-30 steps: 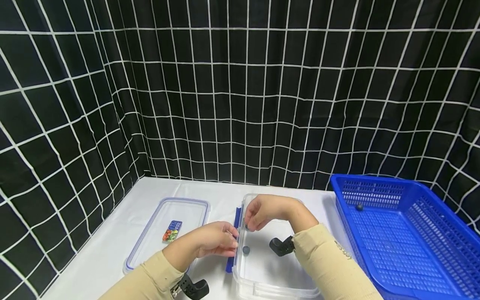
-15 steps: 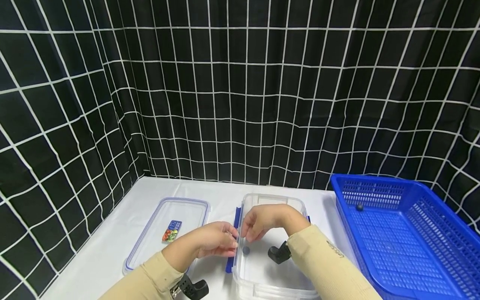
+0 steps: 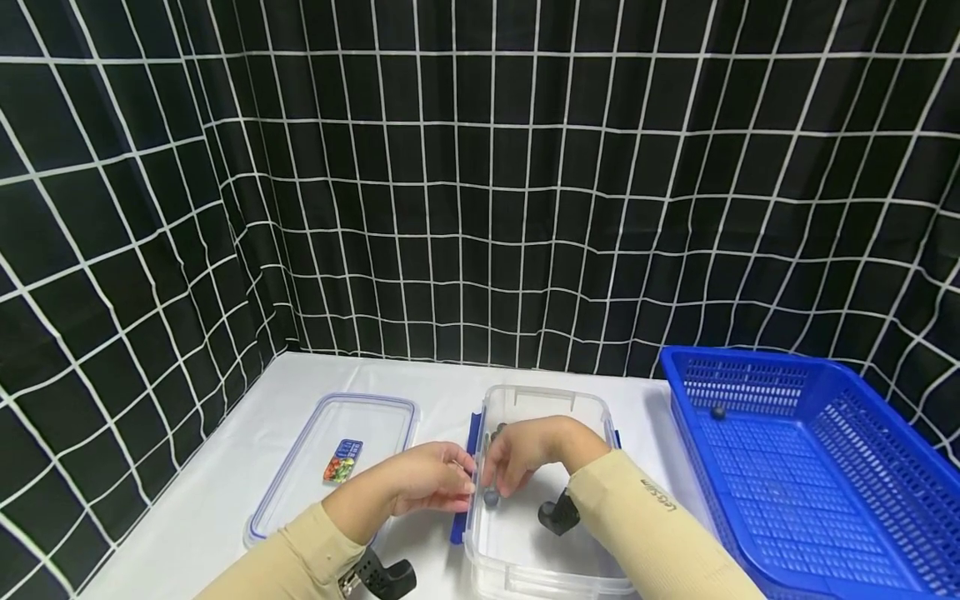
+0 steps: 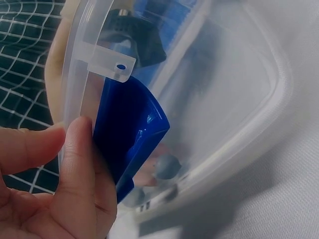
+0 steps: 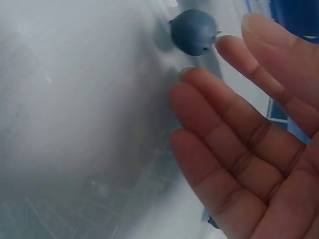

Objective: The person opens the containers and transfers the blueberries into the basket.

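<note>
My left hand (image 3: 433, 479) pinches the left wall of a clear plastic food container (image 3: 555, 575) between thumb and fingers, beside its blue side latch (image 4: 132, 129). My right hand (image 3: 525, 454) reaches down inside the container, fingers loosely bent and nothing between them. A blueberry (image 5: 193, 32) lies at its index fingertip in the right wrist view; whether they touch I cannot tell. In the head view this blueberry (image 3: 491, 497) sits along the left wall. Farther back, other dark berries (image 3: 499, 429) show partly behind my right hand.
Left of the container lies its clear lid (image 3: 367, 402) with a blue seal and a printed label (image 3: 342, 461). To the right stands a blue perforated basket (image 3: 780, 467) with one blueberry (image 3: 717, 412) in it. A black gridded curtain hangs behind the white table (image 3: 180, 517).
My right hand has moved down and nearer to me along the left wall, to the near blueberry. Berries behind it have come into view. My left hand has stayed in place.
</note>
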A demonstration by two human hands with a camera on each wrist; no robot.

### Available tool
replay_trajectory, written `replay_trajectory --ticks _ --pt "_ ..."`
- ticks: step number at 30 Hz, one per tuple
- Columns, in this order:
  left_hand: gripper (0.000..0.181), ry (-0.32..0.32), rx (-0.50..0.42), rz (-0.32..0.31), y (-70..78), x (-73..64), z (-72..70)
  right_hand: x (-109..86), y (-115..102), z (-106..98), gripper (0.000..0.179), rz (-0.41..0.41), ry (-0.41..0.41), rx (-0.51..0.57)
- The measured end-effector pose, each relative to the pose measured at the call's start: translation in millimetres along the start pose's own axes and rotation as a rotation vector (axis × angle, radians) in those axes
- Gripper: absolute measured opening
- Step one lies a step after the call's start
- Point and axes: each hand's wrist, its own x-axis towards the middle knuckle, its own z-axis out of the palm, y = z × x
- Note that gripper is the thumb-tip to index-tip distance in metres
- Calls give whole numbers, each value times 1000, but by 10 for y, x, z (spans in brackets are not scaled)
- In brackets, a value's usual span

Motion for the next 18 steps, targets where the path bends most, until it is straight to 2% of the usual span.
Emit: replay_trajectory --ticks 8,18 --pt "23 -6 1 12 -14 8 4 48 43 29 21 -5 4 -57" --pt "23 -15 -14 18 -23 0 7 91 55 89 16 -18 52 -162"
